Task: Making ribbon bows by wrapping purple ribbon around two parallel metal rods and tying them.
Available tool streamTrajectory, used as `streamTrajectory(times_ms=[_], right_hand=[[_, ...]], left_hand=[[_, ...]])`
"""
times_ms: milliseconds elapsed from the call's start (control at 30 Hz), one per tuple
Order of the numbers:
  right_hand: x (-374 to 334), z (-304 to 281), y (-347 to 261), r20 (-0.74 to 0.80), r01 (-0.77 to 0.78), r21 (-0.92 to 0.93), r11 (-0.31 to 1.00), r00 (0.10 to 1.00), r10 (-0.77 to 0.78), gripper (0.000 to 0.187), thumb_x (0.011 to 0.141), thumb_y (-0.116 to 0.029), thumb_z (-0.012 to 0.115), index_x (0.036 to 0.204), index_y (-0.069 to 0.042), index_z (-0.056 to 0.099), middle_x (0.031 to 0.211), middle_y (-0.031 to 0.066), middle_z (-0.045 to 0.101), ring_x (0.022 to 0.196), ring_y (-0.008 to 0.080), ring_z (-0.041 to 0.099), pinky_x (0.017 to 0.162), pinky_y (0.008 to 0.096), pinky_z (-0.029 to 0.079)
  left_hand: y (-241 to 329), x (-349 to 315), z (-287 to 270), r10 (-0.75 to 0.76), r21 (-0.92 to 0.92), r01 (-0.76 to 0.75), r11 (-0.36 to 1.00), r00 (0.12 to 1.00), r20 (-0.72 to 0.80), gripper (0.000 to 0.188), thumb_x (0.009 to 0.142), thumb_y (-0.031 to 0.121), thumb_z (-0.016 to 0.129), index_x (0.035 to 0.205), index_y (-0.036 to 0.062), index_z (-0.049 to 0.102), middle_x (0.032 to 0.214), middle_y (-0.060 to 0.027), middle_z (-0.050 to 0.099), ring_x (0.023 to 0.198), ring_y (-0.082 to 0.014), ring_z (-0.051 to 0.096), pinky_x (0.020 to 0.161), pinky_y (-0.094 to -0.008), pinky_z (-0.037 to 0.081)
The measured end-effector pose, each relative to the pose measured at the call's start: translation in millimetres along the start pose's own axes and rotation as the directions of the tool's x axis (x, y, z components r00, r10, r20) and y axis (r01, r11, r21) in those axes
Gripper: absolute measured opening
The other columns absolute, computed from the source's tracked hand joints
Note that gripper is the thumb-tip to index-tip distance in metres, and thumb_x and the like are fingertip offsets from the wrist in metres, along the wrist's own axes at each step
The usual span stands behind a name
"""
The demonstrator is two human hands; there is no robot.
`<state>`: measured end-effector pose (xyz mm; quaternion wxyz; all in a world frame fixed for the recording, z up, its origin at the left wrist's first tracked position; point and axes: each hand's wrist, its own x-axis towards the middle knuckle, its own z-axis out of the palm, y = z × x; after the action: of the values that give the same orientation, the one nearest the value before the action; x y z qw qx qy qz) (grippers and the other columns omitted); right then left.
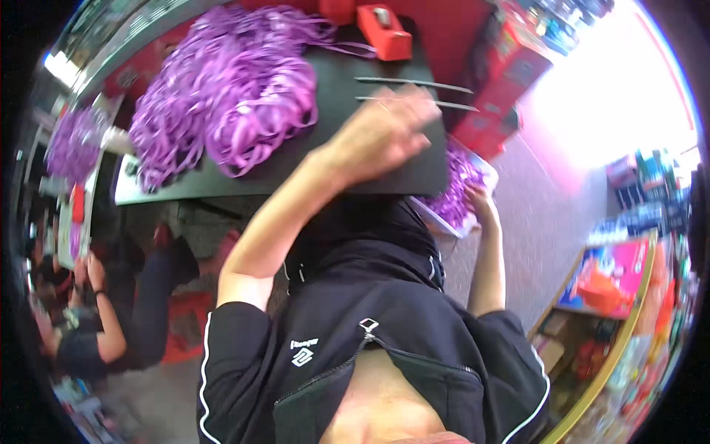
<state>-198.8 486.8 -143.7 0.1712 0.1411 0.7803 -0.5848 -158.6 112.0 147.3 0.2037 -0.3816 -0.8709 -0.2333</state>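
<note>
My left hand (388,133) hovers over the dark table (329,133), its fingers smeared by motion. Its fingertips overlap the nearer of two thin metal rods (414,83) lying side by side; whether it touches that rod I cannot tell. My right hand (482,203) is lowered into a white bin (489,175) beside the table, among purple ribbon pieces (460,177). Its fingers look curled and partly hidden there, and what they hold is not clear. A big tangled heap of shiny purple ribbon (229,89) covers the table's left part.
A red tape dispenser (384,33) stands at the table's far edge. Red boxes (503,81) are stacked beyond the bin. To the left, another person's hands (90,272) are at a second table bearing more purple ribbon (78,140). A wood-edged shelf (603,355) with packages is at right.
</note>
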Motion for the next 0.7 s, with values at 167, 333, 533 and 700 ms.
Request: streamTrajectory(times_ms=[167,333,533,700], right_hand=[[-54.4,-6.5,-20.1,-0.013,-0.006,0.127,0.992,1.000,0.008,0.041,0.089,-0.029,0.060,0.124,-0.007,0.056,0.104,0.0035,0.066,0.093,0.0142,0.062,0.081,0.0335,0.042],[-66.9,5.4,-38.0,-0.276,0.267,0.157,0.951,0.936,-0.217,0.032,0.090,-0.019,0.058,0.117,-0.001,0.059,0.101,0.0070,0.067,0.094,0.0155,0.062,0.079,0.0277,0.046],[-125.8,66.3,-198.4,-0.570,0.630,-0.149,0.762,0.575,-0.587,0.020,0.092,-0.009,0.053,0.102,0.004,0.064,0.100,0.0103,0.065,0.091,0.0172,0.061,0.084,0.0271,0.047],[-153.5,135.4,-303.7,-0.218,0.899,-0.044,0.435,0.416,-0.883,0.013,0.089,-0.002,0.057,0.097,0.001,0.067,0.096,0.0060,0.064,0.091,0.0127,0.059,0.080,0.0249,0.047]], left_hand=[[57.5,-99.4,23.7,0.008,-0.462,-0.055,0.885,0.995,-0.103,0.027,0.077,0.009,0.070,0.103,0.0108,0.062,0.071,-0.0070,0.049,0.067,-0.0256,0.051,0.063,-0.0371,0.044],[33.3,-238.6,79.2,-0.444,-0.110,0.430,0.896,0.868,-0.223,0.041,0.067,-0.003,0.059,0.107,0.0083,0.063,0.067,-0.0045,0.052,0.069,-0.0231,0.056,0.088,-0.0402,0.043],[16.4,-366.6,131.2,-0.887,-0.210,0.867,0.453,0.462,-0.003,0.089,0.075,0.041,0.067,0.146,0.0143,0.020,0.143,-0.0299,0.024,0.130,-0.0464,0.029,0.107,-0.0476,0.027],[7.5,-358.3,128.3,-0.874,-0.348,0.814,0.465,0.484,-0.036,0.086,0.075,0.043,0.067,0.145,0.0142,0.027,0.142,-0.0270,0.029,0.130,-0.0436,0.031,0.108,-0.0458,0.027]])
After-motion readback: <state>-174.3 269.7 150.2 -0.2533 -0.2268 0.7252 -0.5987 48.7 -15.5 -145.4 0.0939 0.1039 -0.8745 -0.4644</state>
